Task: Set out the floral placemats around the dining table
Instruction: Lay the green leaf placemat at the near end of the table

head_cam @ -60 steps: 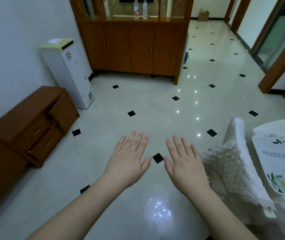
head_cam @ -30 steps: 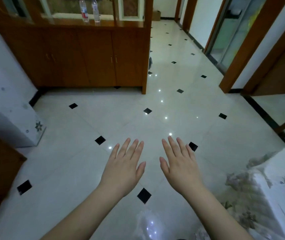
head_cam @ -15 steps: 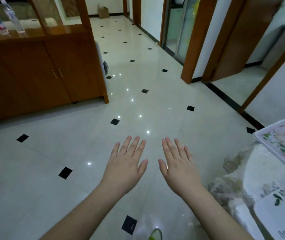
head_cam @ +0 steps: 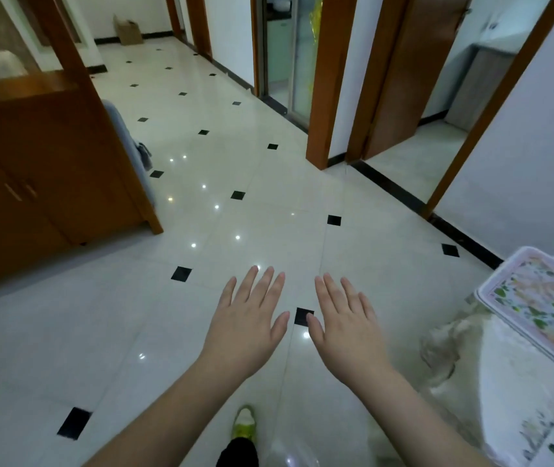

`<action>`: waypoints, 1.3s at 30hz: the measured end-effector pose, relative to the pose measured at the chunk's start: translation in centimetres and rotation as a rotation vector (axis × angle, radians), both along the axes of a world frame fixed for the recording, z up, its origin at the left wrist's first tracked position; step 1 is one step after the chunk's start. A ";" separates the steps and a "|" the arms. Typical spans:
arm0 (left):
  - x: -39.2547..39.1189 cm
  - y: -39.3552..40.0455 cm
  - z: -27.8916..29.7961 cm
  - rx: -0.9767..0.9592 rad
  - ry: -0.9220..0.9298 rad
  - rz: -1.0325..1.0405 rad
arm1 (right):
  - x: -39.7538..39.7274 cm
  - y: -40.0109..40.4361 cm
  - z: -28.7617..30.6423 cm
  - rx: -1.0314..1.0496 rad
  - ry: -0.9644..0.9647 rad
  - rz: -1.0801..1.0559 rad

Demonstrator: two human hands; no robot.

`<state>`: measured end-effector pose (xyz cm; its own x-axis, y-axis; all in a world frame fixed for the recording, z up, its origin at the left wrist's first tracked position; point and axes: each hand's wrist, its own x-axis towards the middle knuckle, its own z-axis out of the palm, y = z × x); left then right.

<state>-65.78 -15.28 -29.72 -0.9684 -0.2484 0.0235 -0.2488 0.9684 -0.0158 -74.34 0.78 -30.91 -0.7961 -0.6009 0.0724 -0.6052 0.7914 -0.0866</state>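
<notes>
left hand [head_cam: 247, 323] and right hand [head_cam: 348, 326] flat, fingers straight, apart, holding nothing, over bare floor. floral placemat [head_cam: 543, 306] far right on the dining table [head_cam: 518, 382]. likely between placements; next calls for turning right and reaching to the table.

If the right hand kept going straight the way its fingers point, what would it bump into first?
Probably nothing soon: the right hand points forward over bare tiled floor, towards the wooden door frame far ahead. The floral placemat lies off to its right. Depth is uncertain.
</notes>
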 end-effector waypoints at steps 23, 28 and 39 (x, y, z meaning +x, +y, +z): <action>-30.4 -7.7 0.6 0.125 -0.026 -0.586 | -21.4 -4.3 0.5 0.022 -0.034 -0.506; -38.8 -4.3 -0.7 0.121 -0.037 -0.675 | -28.2 -1.0 -0.7 -0.057 -0.079 -0.551; -55.4 3.3 0.2 -0.002 -0.054 -0.764 | -40.7 5.8 -0.5 -0.032 -0.057 -0.713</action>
